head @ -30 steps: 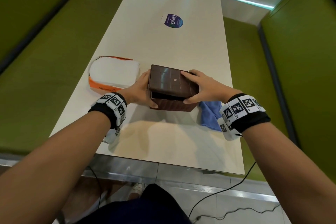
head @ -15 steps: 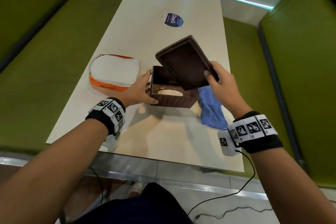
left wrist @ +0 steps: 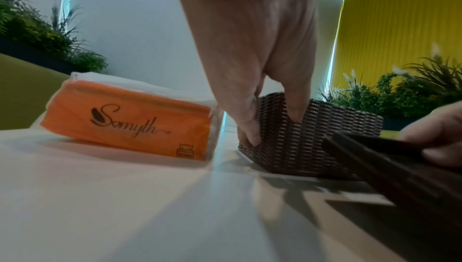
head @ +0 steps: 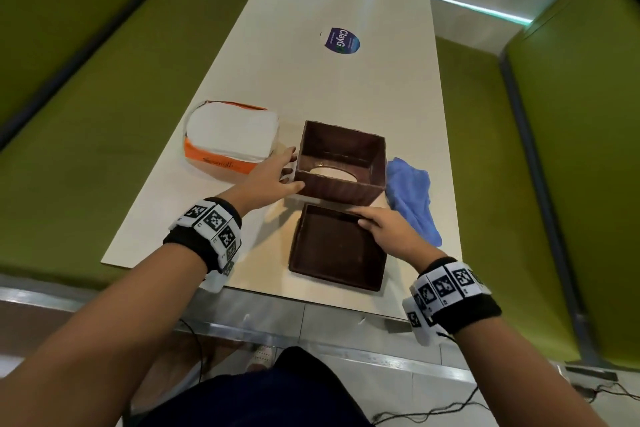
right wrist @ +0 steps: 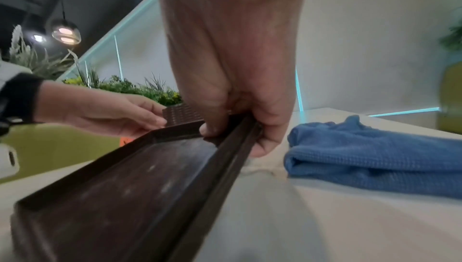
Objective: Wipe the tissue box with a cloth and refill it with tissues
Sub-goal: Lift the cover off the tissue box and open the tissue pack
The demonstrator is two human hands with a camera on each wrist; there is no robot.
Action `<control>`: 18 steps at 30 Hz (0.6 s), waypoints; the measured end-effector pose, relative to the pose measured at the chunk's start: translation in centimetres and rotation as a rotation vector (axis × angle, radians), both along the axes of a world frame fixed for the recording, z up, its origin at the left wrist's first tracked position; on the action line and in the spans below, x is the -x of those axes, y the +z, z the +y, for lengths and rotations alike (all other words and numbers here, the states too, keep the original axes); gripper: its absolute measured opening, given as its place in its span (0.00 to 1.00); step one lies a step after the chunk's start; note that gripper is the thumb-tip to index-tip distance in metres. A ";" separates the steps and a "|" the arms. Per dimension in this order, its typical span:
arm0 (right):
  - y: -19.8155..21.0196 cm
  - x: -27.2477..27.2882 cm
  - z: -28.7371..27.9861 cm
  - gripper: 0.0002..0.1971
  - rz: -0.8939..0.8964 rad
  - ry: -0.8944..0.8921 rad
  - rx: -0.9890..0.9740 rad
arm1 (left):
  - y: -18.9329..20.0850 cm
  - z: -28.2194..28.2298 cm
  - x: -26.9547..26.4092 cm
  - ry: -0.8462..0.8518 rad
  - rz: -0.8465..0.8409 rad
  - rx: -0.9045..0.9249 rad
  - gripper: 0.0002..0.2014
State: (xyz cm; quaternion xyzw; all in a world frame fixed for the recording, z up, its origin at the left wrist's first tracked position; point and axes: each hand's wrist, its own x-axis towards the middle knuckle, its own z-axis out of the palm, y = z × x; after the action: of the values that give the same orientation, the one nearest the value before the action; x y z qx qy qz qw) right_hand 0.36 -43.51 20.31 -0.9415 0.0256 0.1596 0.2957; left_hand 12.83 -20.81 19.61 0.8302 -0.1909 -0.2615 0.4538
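Observation:
The brown woven tissue box [head: 341,180] [left wrist: 312,136] stands upside down and open on the table, its oval slot showing inside. My left hand [head: 277,173] [left wrist: 262,120] grips its near left corner, fingers and thumb on two sides. The flat brown base panel [head: 337,248] [right wrist: 120,183] lies inner side up just in front of the box. My right hand [head: 388,229] [right wrist: 235,134] pinches its far right corner. An orange pack of white tissues [head: 230,139] [left wrist: 127,126] lies left of the box. A blue cloth [head: 412,194] [right wrist: 375,159] lies to the right.
The white table [head: 346,87] runs away from me between two green benches [head: 69,132]. A round blue sticker [head: 341,40] sits farther up the table. The near table edge [head: 242,288] is close to the base panel. Cables trail on the floor below.
My right hand lifted the base panel off the box, swung it toward me and laid it on the table in front of the box. The left hand stayed on the box's corner.

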 end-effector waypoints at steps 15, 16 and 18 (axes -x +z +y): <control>-3.9 1.1 2.6 0.13 -0.391 -0.170 0.369 | 3.9 8.3 -1.2 0.120 -0.069 -0.057 0.22; -3.3 1.2 3.1 0.12 -0.422 -0.163 0.364 | 3.9 9.0 -1.4 0.136 -0.061 -0.052 0.20; -1.9 1.2 4.7 0.11 -0.489 -0.113 0.314 | 4.2 10.0 -1.9 0.173 -0.034 -0.008 0.18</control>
State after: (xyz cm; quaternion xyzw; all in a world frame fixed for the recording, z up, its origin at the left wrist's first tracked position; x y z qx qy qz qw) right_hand -0.80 -38.78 18.45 -0.9833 0.0303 -0.0948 0.1522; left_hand 14.72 -10.78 23.78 0.8498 -0.1253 -0.2080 0.4678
